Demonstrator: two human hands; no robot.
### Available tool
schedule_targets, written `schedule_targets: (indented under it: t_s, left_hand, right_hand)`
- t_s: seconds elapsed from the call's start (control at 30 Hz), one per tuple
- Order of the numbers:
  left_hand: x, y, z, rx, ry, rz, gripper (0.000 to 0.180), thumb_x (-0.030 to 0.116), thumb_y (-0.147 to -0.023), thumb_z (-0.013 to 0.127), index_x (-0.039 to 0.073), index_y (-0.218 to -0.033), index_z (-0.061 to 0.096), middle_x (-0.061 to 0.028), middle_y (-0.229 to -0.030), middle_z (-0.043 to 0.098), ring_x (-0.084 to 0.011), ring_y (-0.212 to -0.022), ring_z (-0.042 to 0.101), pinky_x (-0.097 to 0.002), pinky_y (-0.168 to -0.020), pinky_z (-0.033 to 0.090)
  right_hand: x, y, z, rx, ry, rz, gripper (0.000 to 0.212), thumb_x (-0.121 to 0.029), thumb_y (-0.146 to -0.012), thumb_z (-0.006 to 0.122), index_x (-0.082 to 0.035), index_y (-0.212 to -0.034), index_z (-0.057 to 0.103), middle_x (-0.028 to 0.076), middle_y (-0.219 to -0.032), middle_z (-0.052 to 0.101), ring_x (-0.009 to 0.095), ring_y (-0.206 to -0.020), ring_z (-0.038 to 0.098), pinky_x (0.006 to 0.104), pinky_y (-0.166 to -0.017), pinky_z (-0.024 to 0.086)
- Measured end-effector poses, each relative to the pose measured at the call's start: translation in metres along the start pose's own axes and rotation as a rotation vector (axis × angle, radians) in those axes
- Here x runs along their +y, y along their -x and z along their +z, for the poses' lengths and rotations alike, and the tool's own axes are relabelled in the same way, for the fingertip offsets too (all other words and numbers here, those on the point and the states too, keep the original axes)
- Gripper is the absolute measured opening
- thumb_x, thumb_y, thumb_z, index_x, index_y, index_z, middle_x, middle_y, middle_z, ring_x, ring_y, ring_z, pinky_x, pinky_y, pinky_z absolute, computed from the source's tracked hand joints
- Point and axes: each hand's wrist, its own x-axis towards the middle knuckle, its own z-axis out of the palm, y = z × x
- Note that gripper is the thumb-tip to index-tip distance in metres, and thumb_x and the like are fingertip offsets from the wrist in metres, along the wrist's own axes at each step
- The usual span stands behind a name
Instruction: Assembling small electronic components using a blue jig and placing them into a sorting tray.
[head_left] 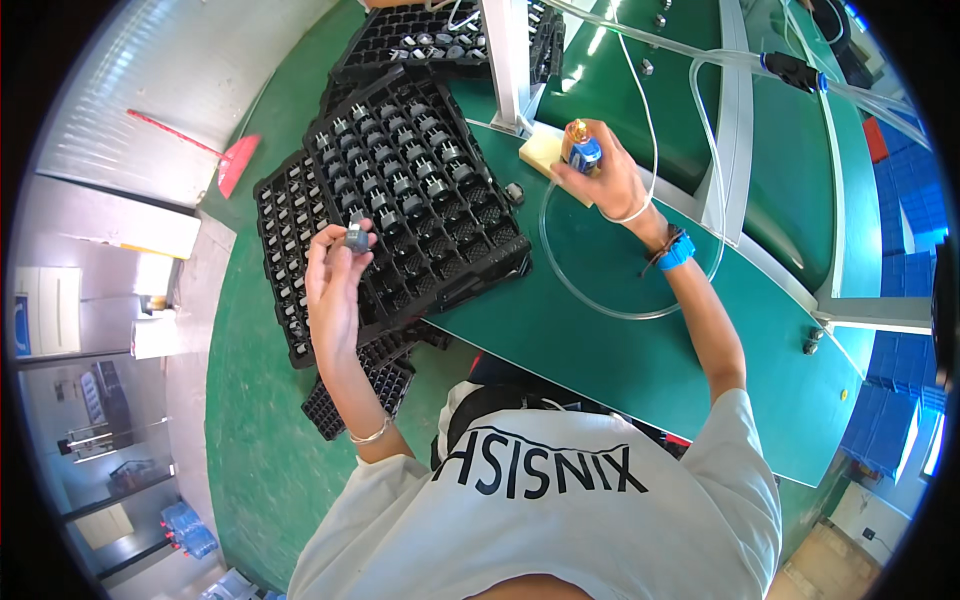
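My left hand (336, 285) is over the near left edge of a black compartment tray (425, 250), its fingertips closed on a small dark grey plug (356, 240) with metal pins. Plugs with upright pins (400, 184) fill the far rows of this tray, while its near rows show bare pockets. Above the green table, my right hand (615, 180) is wrapped round a blue air blow gun (584, 153) with a brass tip. A pale yellow block (541, 152) lies beside that hand, partly hidden by it.
A clear hose (640, 317) loops over the green tabletop (600, 365). More black trays (290, 235) lie beneath and beyond the front one. A white post (506, 65) and rail border the green conveyor belt (640, 110). Loose plugs (812, 338) sit at the table's right.
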Motion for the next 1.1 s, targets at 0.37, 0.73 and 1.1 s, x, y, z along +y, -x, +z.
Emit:
schedule_targets:
  t_s: [0.37,0.73,1.1]
  left_hand:
    - [0.005,0.028,0.016,-0.16,0.49,-0.069,0.028,0.012,-0.088,0.057,0.004,-0.112,0.046,-0.0104,-0.103,0.058,-0.0144,-0.094,0.056,-0.0246,-0.085,0.046]
    - [0.008,0.035,0.052,-0.185,0.458,0.033,0.026,-0.005,-0.077,0.063,-0.001,-0.1,0.054,-0.0074,-0.099,0.057,-0.0136,-0.089,0.058,-0.0251,-0.081,0.046]
    - [0.012,0.035,0.09,-0.361,0.499,0.135,0.03,-0.014,-0.068,0.065,-0.001,-0.094,0.056,-0.0066,-0.098,0.05,-0.0143,-0.088,0.057,-0.0251,-0.081,0.048]
  right_hand:
    - [0.128,-0.075,-0.036,0.457,0.32,0.117,0.044,-0.039,-0.078,0.063,-0.002,-0.1,0.055,0.022,-0.068,0.06,0.039,-0.067,0.061,0.0428,-0.057,0.047]
    - [0.144,-0.087,-0.05,0.418,0.557,0.231,0.039,-0.041,-0.08,0.059,-0.009,-0.101,0.053,0.021,-0.074,0.062,0.04,-0.07,0.06,0.0454,-0.059,0.047]
    - [-0.021,-0.003,-0.005,-0.223,-1.292,0.61,0.04,-0.033,-0.084,0.057,-0.006,-0.111,0.049,0.004,-0.093,0.058,0.01,-0.076,0.057,0.0214,-0.065,0.046]
